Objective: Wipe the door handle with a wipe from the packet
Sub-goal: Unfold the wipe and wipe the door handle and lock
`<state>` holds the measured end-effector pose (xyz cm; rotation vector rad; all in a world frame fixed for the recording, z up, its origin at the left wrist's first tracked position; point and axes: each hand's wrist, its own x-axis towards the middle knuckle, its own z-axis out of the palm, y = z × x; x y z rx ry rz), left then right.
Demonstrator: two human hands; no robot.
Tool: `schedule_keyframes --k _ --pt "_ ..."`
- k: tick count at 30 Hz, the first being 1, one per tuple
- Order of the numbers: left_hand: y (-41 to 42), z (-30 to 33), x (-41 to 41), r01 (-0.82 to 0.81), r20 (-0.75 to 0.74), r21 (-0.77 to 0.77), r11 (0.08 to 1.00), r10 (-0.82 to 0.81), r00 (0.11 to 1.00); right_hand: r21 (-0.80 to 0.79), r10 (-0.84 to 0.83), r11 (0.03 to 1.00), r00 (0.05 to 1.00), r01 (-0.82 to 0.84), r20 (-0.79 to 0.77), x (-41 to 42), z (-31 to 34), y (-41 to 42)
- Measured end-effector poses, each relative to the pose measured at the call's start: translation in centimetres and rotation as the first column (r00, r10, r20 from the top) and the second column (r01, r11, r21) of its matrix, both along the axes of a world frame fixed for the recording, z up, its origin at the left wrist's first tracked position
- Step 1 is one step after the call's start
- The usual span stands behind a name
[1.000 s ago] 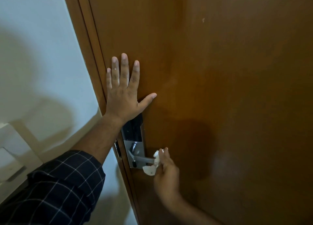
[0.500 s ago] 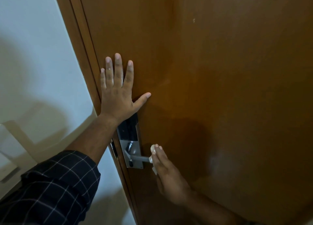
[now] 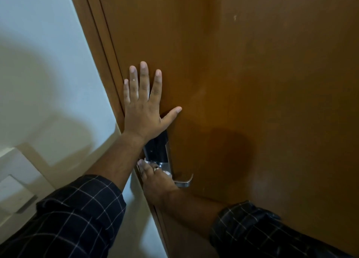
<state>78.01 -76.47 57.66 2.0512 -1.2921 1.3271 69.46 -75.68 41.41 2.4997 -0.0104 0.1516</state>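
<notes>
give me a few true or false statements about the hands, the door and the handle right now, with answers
1. The left hand lies flat and open on the brown wooden door. True.
2. The right hand covers the inner end of the silver metal lever handle. True.
3. The handle's free tip is hidden by the hands. False: the curved tip shows to the right of the right hand.
4. Both forearms are bare to the shoulder. False: dark checked sleeves cover the arms.
5. The black lock panel sits above the handle. True.
</notes>
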Motion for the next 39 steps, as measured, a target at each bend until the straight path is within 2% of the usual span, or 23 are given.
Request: schedule_keyframes --k 6,8,11,14,16,17,20,22,24,26,28,31,33,35,39 --pt "0.0 -0.1 0.1 0.024 0.009 -0.015 1.000 -0.024 1.000 0.053 0.112 0.992 0.990 -0.116 0.085 -2.9 0.0 -1.6" --pt "0.0 0.0 0.0 0.027 0.005 -0.014 1.000 -0.027 1.000 0.176 0.190 0.963 0.977 -0.204 0.092 -4.8 0.2 -3.0" --pt "0.1 0.0 -0.2 0.024 -0.010 -0.010 1.000 -0.024 1.000 0.486 0.239 0.838 0.968 -0.248 0.081 -8.2 0.6 -5.5" --pt "0.1 0.1 -0.4 0.026 -0.017 -0.011 1.000 -0.026 1.000 0.644 0.179 0.745 0.982 -0.174 0.057 -11.5 1.0 -7.7" --pt "0.1 0.1 -0.4 0.021 -0.018 -0.017 1.000 -0.021 1.000 0.754 0.072 0.654 0.997 -0.069 0.029 -13.3 2.0 -8.5" --pt "0.1 0.1 -0.4 0.016 -0.017 -0.016 1.000 -0.016 1.000 0.776 0.023 0.627 0.997 -0.071 0.074 -14.1 2.6 -8.6" --pt "0.1 0.1 -0.5 0.010 -0.015 -0.008 1.000 -0.011 1.000 0.699 0.023 0.687 0.967 -0.198 0.252 -13.0 3.7 -6.8" --pt "0.2 0.2 -0.6 0.014 -0.024 -0.006 1.000 -0.014 1.000 0.797 -0.143 0.589 0.954 -0.130 0.262 -10.2 4.4 -3.4" --pt "0.3 0.3 -0.6 0.016 -0.037 0.001 1.000 -0.016 0.999 0.852 -0.302 0.521 0.945 0.054 0.125 -6.5 4.3 -0.5" --pt "0.4 0.3 -0.6 0.018 -0.039 0.009 1.000 -0.017 0.999 0.802 -0.408 0.578 0.905 0.154 0.120 -4.2 3.9 1.2" --pt "0.4 0.3 -0.6 0.021 -0.041 0.012 1.000 -0.020 0.999 0.760 -0.398 0.634 0.902 0.140 0.166 -4.3 3.4 0.9" --pt "0.4 0.3 -0.4 0.032 -0.042 0.010 0.999 -0.032 0.999 0.550 -0.133 0.835 0.980 0.029 0.151 -7.2 2.9 -1.4" --pt "0.3 0.2 -0.3 0.030 -0.040 0.014 0.999 -0.030 0.999 0.388 0.029 0.919 0.994 -0.068 0.107 -9.4 3.0 -4.1" --pt "0.3 0.1 -0.3 0.024 -0.041 0.016 1.000 -0.024 0.999 0.339 0.121 0.930 0.989 -0.141 0.081 -11.4 3.5 -6.4" --pt "0.3 0.1 -0.4 0.022 -0.032 0.030 0.999 -0.021 0.999 0.346 0.136 0.929 0.991 -0.134 0.019 -11.7 5.0 -9.2"
